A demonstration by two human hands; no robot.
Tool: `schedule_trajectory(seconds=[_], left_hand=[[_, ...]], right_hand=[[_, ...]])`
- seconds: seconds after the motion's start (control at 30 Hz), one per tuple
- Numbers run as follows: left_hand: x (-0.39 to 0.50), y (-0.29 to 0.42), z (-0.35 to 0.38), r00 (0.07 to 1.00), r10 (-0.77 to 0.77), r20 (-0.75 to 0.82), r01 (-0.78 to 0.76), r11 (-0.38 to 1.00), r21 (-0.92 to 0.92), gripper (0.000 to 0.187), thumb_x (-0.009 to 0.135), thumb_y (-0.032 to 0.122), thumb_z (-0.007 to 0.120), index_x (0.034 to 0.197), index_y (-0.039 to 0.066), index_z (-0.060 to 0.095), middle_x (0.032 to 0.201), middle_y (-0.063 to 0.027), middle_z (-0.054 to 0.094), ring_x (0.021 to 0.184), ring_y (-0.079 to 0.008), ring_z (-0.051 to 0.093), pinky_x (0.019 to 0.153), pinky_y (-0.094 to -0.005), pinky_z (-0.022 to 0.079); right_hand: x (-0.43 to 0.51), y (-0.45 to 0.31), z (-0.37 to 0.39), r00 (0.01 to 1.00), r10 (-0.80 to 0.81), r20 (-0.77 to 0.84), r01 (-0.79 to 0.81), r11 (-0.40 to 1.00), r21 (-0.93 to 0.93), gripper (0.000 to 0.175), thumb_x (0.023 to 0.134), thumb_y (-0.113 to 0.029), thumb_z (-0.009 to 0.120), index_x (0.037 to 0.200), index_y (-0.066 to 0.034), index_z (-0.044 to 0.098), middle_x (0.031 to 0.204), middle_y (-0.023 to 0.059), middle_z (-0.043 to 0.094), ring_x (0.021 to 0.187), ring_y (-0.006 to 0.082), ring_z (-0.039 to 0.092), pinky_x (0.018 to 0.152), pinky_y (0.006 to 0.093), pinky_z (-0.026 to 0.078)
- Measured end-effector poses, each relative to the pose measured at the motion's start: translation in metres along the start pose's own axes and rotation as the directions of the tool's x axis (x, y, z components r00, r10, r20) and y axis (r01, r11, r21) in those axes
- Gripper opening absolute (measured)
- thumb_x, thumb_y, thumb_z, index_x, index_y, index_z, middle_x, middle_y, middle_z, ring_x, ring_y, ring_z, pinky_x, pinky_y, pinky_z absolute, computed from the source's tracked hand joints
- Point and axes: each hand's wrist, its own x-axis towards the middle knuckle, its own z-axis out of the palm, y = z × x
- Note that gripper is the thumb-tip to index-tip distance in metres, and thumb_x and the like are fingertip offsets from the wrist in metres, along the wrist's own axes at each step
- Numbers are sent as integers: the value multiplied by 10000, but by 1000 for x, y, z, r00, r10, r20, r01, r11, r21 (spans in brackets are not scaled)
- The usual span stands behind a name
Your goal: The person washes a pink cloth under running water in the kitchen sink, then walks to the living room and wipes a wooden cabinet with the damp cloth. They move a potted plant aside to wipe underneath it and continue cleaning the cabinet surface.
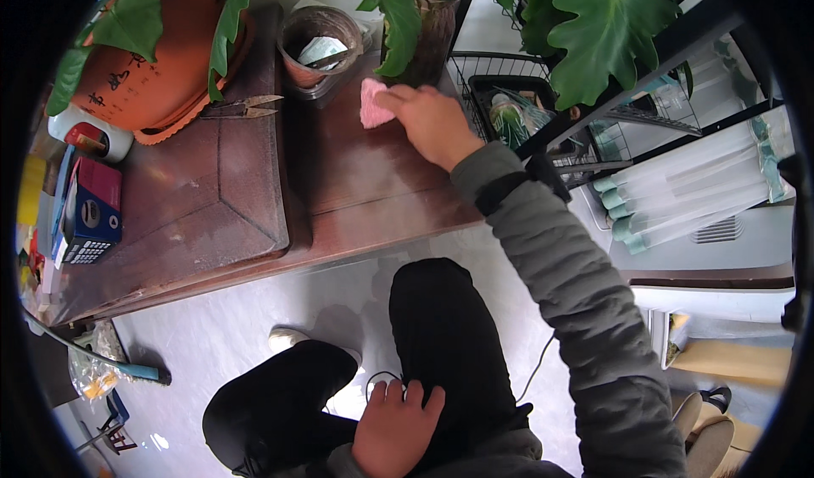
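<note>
My right hand [432,125] pinches a folded pink cloth [374,103] against the lower step of a dark red-brown wooden cabinet top [375,173]. Just left of the cloth stands a brown plastic pot [296,68] with a pale packet inside. Behind my fingers, a tall clear vase [439,23] holds the stems of a leafy plant [610,30]. My left hand [397,424] rests near my lap over black trousers, fingers slightly apart and nothing in them.
On the raised cabinet section [191,179] lie metal scissors [245,107], beside a large orange planter [159,52] bearing writing. Further left are a white bottle [121,141] and a blue box [95,208]. A black metal rack [629,71] with wire baskets [502,65] borders my right arm.
</note>
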Motion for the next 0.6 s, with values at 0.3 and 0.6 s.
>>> schedule_trajectory(seconds=[0.3, 0.6], left_hand=[[-9, -9, 2, 1000, -8, 0, 8, 997, -73, 449, 815, 107, 612, 1262, 120, 654, 1095, -121, 638, 992, -300, 636, 925, -431, 504], [-14, -18, 5, 1000, -21, -9, 20, 997, -80, 448, 792, 122, 652, 1240, 135, 663, 1057, -93, 634, 962, -272, 631, 884, -411, 513]], right_hand=[[-91, -64, 24, 968, -178, -176, 207, 964, 164, 377, 824, -113, 591, 1187, -194, 656, 1217, 4, 626, 1136, 293, 595, 896, 424, 548], [-129, -64, -48, 999, -51, 8, 41, 887, 459, 504, 748, 88, 568, 1195, -119, 675, 1235, 86, 659, 1126, 335, 619, 920, 426, 537]])
